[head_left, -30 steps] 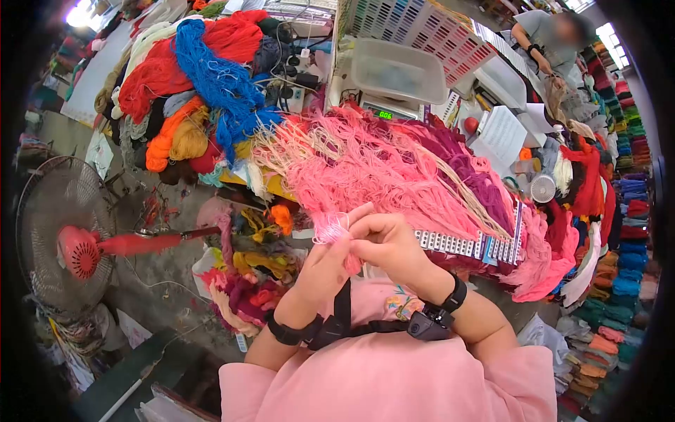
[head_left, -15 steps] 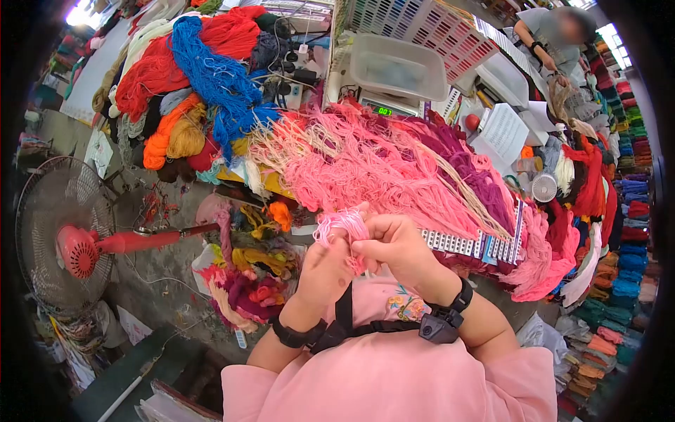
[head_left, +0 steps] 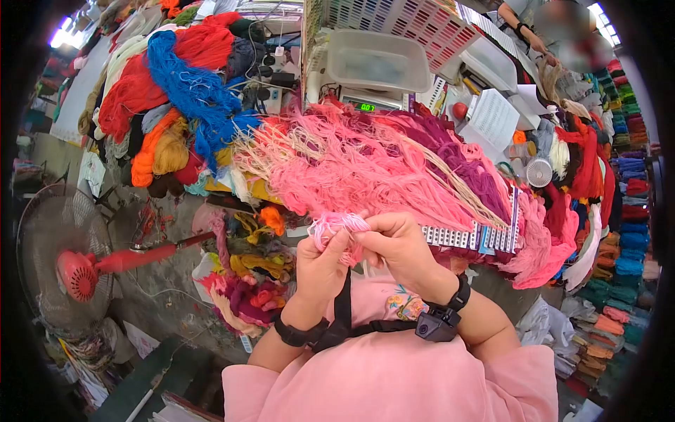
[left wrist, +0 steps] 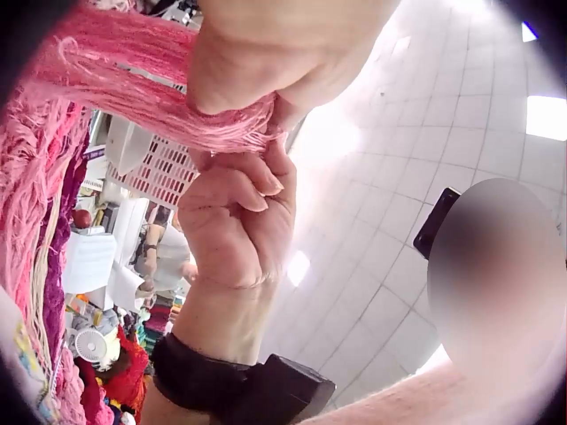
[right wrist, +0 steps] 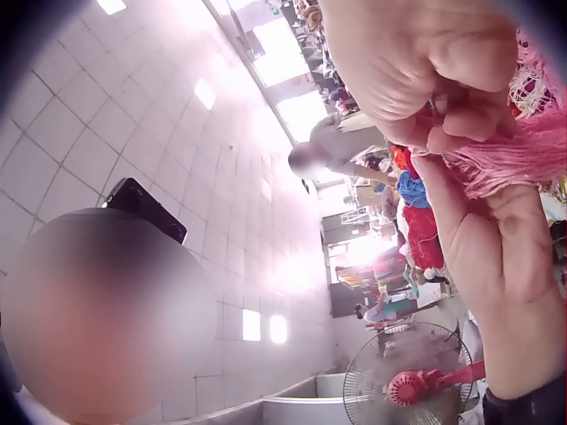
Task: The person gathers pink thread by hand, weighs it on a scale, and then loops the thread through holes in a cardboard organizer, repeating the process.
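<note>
Just in front of the chest, both hands hold a small bundle of pink and pale pink yarn (head_left: pixel 337 226). My left hand (head_left: pixel 320 273) grips the bundle from the left, its loops spreading out above the thumb. The right hand (head_left: pixel 404 253) pinches the strands close beside the left thumb. In the left wrist view the pink strands (left wrist: pixel 221 124) run sideways into the fingers of both hands. The right wrist view shows strand ends (right wrist: pixel 505 159) fanned between the fingers. Behind the hands lies a wide heap of pink yarn (head_left: pixel 337 169) on the table.
A clear plastic tub (head_left: pixel 380 63) sits on a scale with a lit display (head_left: pixel 366 107), near a white basket (head_left: pixel 415 28). Blue yarn (head_left: pixel 190 91) and other colours pile at the left. A red fan (head_left: pixel 77 274) stands lower left. Another person (head_left: pixel 541 42) is far right.
The yarn loops now spread wider above the left thumb, and the right hand's pinch has shifted slightly along the strands. The head view has turned a little, moving the table leftward.
</note>
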`<move>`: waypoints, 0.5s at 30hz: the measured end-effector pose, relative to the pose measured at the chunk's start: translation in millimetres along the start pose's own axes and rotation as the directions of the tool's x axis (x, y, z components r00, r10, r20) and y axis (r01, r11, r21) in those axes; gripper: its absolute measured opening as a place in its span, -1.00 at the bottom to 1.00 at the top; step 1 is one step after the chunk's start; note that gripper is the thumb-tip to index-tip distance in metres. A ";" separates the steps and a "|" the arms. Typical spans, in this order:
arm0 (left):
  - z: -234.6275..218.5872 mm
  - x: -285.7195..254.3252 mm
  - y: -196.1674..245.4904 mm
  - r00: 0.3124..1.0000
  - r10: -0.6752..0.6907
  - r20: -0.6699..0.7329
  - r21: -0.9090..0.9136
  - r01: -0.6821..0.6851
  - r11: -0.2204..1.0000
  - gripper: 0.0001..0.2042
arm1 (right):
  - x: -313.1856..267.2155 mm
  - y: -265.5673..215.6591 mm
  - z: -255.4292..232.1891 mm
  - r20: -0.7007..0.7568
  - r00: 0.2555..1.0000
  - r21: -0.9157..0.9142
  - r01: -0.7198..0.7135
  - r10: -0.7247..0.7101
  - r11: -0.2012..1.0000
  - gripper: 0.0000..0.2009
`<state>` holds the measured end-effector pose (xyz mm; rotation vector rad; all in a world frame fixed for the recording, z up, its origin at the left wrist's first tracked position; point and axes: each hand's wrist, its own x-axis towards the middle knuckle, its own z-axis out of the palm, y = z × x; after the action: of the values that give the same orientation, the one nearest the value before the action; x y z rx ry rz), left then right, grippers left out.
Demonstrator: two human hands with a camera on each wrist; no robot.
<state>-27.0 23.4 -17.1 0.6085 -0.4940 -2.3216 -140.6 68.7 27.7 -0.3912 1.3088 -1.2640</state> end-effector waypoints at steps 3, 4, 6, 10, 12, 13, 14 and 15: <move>-3.0 5.9 -2.9 1.000 0.010 0.006 -0.073 -0.010 0.997 -0.84 | 5.3 2.5 -8.7 0.001 1.000 0.116 -0.021 0.021 0.993 -0.89; -5.0 8.0 -4.0 1.000 0.021 0.017 -0.110 -0.019 0.994 -0.85 | 8.1 4.0 -12.2 0.016 0.998 0.207 -0.057 0.055 0.977 -0.89; -7.0 10.6 -4.9 1.000 0.014 0.024 -0.118 -0.011 0.993 -0.85 | 12.1 5.5 -16.7 0.064 0.993 0.284 -0.112 0.097 0.952 -0.90; 3.8 21.7 6.1 0.990 -0.026 -0.142 -0.256 -0.011 0.967 -0.87 | 21.1 -11.1 -16.1 0.104 0.950 0.501 -0.306 0.295 0.809 -0.87; -5.1 25.0 22.3 0.999 -0.052 -0.006 -0.577 0.039 0.816 -0.84 | 20.0 -18.0 -21.2 0.265 0.923 0.564 -0.382 0.278 0.732 -0.86; -27.9 25.0 30.7 0.990 -0.010 0.143 -0.725 0.112 0.680 -0.81 | 19.3 -21.1 -27.7 0.412 0.881 0.614 -0.456 0.231 0.644 -0.86; -55.8 26.5 39.9 0.970 0.053 0.238 -0.830 0.175 0.529 -0.78 | 21.9 -27.3 -40.3 0.372 0.894 0.526 -0.425 0.250 0.737 -0.88; -70.7 22.5 56.4 0.987 0.109 0.120 -0.814 0.035 0.580 -0.79 | 27.5 -37.2 -57.6 0.332 0.906 0.425 -0.392 0.262 0.816 -0.88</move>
<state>25.7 -44.3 -53.5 -0.0564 0.5245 -2.2337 -213.4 56.4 26.9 0.0358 0.7544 -1.1463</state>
